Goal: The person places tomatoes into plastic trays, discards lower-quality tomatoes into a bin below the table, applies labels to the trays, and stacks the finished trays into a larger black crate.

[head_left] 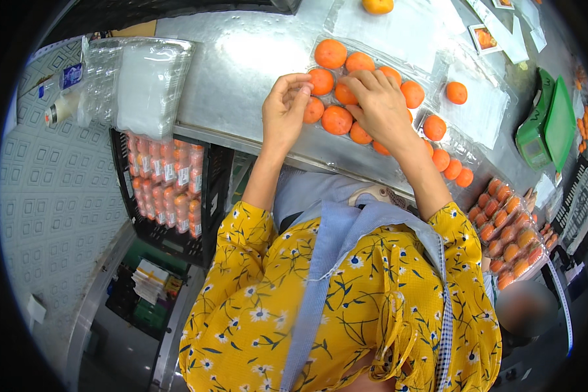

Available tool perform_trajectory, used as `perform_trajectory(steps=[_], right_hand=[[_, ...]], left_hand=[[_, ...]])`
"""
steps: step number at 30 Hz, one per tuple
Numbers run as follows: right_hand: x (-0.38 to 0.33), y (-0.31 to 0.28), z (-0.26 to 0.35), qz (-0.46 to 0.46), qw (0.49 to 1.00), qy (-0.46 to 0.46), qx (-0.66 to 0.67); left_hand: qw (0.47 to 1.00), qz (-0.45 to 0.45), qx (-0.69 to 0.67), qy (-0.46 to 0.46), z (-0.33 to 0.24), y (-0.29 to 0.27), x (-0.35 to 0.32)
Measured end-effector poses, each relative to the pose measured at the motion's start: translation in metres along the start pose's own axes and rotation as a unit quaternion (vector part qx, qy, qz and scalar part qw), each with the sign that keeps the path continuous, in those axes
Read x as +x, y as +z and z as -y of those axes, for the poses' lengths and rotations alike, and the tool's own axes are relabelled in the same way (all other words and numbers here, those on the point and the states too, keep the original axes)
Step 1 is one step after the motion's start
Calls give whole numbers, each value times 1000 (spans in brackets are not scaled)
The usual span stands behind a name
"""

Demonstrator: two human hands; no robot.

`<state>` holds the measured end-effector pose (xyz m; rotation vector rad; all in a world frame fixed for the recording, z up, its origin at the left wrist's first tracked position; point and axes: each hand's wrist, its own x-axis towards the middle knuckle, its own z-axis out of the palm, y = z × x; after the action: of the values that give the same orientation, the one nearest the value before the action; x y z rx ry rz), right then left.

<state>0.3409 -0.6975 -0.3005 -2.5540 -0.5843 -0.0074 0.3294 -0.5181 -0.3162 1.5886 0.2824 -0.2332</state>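
Note:
Rows of orange persimmons [336, 120] sit in clear plastic trays on the metal table in front of me. My left hand [283, 110] is at the left end, its thumb and fingertips closed at the side of a persimmon [321, 81]. My right hand [380, 103] reaches over the rows from the right. Its thumb and fingers curl round another persimmon [344, 95], and its palm hides some of the fruit behind. Single persimmons lie farther off, one [457, 93] on a white sheet to the right and one [377, 5] at the far edge.
Stacked empty clear trays [151, 85] stand at the left of the metal table [242, 78]. Below them, a black crate [209, 196] holds packed fruit [165, 186]. Green containers [547, 124] stand at the right. Filled packs [509, 228] lie nearer, beside another person [526, 310].

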Motion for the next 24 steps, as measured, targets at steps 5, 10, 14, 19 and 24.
perform_trajectory(steps=[5,10,14,19,24], right_hand=[[34,-37,-31,-36,991,99,83],[91,-32,-70,-138,984,99,44],[107,-20,-89,-55,984,169,-8],[100,-24,-115,-112,986,121,26],[32,-96,-110,-218,904,187,316]], left_hand=[[993,-1,94,69,-6,4,42],[955,1,251,156,-10,22,118],[947,37,314,60,-15,45,158],[923,54,361,118,-16,62,190],[933,91,343,61,-32,53,188]])
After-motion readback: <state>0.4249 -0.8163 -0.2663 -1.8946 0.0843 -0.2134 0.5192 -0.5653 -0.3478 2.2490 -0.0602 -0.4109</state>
